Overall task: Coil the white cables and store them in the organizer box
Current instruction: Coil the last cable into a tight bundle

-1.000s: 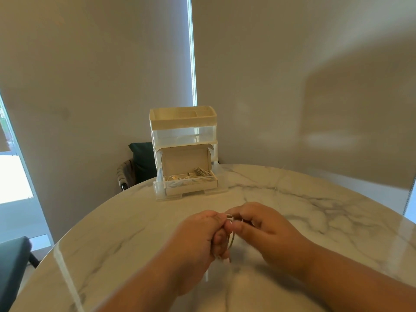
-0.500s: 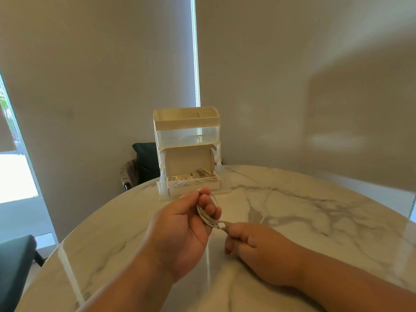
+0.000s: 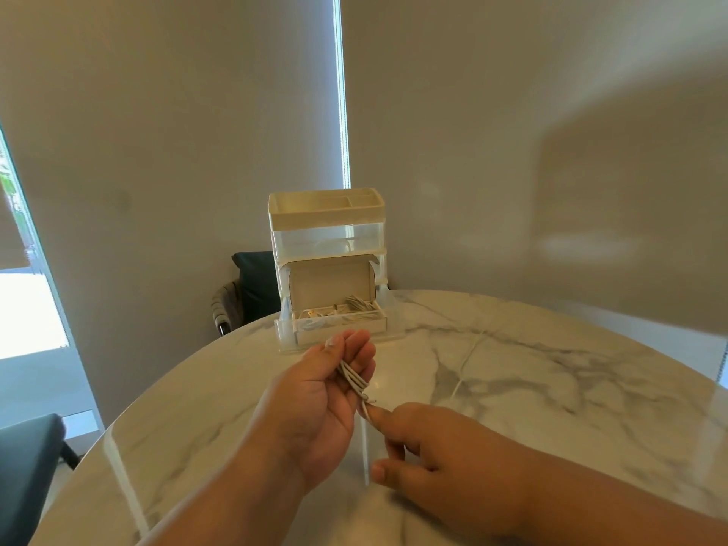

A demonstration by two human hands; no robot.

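To finish this coil well, the loose tail should be wound snugly round the loops, so nothing springs apart on the way to the organizer box [image 3: 327, 216], upper centre. The left grip [image 3: 319, 407], palm up mid-frame, curls its fingers round the coiled white cable [image 3: 351, 378]. The right grip [image 3: 433, 451], just lower right, touches the tail with a forefinger; whether it pinches, I cannot tell.

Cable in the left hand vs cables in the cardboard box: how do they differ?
The coiled cable is held aloft in the left hand; the boxed cables lie in the open cardboard box. The held one is a single tight bundle; the boxed ones are several, spread across the box. Both look white and looped.
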